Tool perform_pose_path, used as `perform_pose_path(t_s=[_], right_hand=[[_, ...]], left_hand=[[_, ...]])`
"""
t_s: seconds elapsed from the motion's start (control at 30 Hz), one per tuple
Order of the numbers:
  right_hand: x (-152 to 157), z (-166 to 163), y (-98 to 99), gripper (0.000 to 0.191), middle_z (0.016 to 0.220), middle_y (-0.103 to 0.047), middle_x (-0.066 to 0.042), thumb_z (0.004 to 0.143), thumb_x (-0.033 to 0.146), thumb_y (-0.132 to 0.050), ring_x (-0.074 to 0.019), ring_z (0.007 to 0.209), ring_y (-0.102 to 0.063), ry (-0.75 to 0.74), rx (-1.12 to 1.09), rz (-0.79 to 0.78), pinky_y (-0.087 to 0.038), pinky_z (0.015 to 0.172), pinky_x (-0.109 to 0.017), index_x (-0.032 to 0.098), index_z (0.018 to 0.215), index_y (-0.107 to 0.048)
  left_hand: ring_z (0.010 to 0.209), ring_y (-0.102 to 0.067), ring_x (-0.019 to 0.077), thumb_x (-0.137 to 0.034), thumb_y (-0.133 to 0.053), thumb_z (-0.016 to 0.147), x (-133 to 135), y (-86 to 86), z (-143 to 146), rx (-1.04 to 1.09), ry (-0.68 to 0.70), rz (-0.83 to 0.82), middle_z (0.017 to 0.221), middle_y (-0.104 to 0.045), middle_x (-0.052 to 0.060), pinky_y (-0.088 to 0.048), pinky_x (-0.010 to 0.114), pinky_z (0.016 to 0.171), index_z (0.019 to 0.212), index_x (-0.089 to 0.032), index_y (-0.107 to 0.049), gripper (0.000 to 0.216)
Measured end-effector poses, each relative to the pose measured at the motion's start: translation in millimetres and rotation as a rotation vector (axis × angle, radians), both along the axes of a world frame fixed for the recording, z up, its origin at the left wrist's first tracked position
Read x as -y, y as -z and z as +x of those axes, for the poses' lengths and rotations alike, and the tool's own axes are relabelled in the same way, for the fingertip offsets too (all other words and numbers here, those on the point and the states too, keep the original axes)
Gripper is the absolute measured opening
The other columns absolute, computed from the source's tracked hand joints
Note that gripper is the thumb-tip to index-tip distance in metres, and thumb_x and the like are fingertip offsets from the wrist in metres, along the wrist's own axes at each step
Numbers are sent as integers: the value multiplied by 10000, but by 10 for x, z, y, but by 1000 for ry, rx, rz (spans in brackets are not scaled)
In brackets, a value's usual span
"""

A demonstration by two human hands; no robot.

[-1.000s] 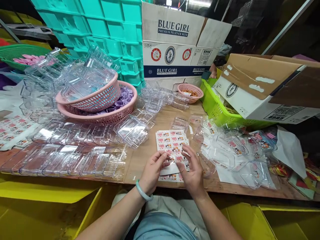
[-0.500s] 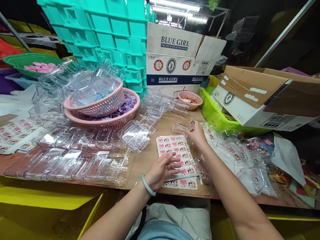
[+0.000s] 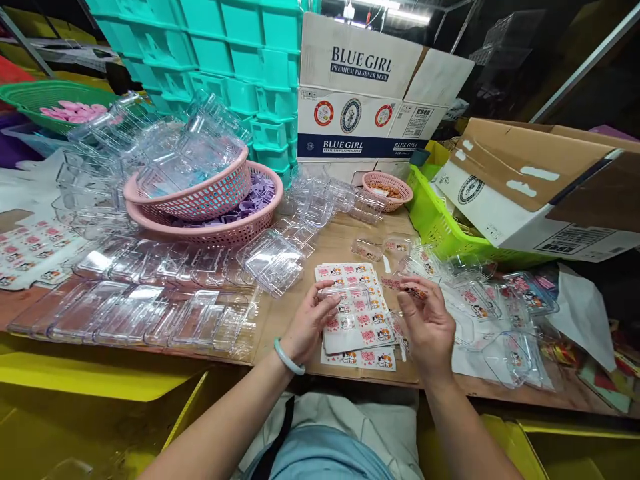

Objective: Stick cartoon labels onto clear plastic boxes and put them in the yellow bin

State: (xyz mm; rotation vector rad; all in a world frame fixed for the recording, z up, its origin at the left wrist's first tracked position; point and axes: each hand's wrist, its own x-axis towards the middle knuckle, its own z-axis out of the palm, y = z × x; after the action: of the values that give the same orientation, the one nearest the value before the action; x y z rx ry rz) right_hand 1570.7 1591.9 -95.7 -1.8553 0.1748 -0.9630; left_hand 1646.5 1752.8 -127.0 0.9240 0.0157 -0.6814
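Printed sticker (image 3: pixel 391 283) pinched between thumb and fingers of right hand (image 3: pixel 431 327), just right of stacked sticker sheets (image 3: pixel 350 339). Left hand (image 3: pixel 309 323) pinches left end of clear plastic piece (image 3: pixel 357 298) over sheets. Clear cases (image 3: pixel 125 317) lie in rows farther left; pink basket (image 3: pixel 210 233) behind them, holding purple pieces (image 3: pixel 257 193).

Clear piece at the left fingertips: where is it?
Head view, just right of centre: the clear piece is over the sticker sheets, left of the right hand.

I've 1 head cam, facing fwd/down, close to bare L hand (image 3: pixel 308 324) & bare R hand (image 3: pixel 431 328). Stacked teal plastic crates (image 3: pixel 210 50): bkgd.
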Motion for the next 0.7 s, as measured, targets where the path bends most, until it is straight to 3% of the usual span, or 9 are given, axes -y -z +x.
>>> perform_pose_path(t_s=[0.1, 0.2, 0.43, 0.7], right_hand=[[-74, 2, -73, 161, 794, -669, -20, 815, 350, -666, -137, 722, -618, -95, -212, 261, -515, 686, -264, 190, 833, -677], [-122, 24, -35, 247, 623, -636, 2, 764, 411, -707, -110, 567, -555, -174, -388, 389, -462, 558, -229, 167, 748, -670], [-171, -40, 40, 327, 599, -653, -12, 749, 476, -696, -108, 525, -521, -139, -551, 337, -396, 531, -223, 156, 704, -641], [-251, -84, 177, 327, 608, -659, -18, 774, 471, -664, -122, 555, -534, -112, -544, 268, -416, 579, -233, 164, 663, -646]], left_hand=[[851, -579, 119, -322, -783, 669, -2, 73, -43, -8, 25, 32, 931, -597, 10, -442, 261, 803, 1070, -215, -563, 469], [890, -586, 136, -368, -753, 705, 13, 124, -74, -51, 32, -5, 969, -611, 37, -433, 282, 842, 1091, -201, -580, 455], [881, -581, 124, -378, -752, 698, 45, 170, -117, -91, -1, -52, 921, -642, 43, -418, 271, 881, 1077, -166, -630, 450], [810, -568, 98, -399, -744, 706, 50, 202, -113, -84, 10, -47, 915, -630, 30, -427, 242, 802, 1085, -173, -633, 455]])
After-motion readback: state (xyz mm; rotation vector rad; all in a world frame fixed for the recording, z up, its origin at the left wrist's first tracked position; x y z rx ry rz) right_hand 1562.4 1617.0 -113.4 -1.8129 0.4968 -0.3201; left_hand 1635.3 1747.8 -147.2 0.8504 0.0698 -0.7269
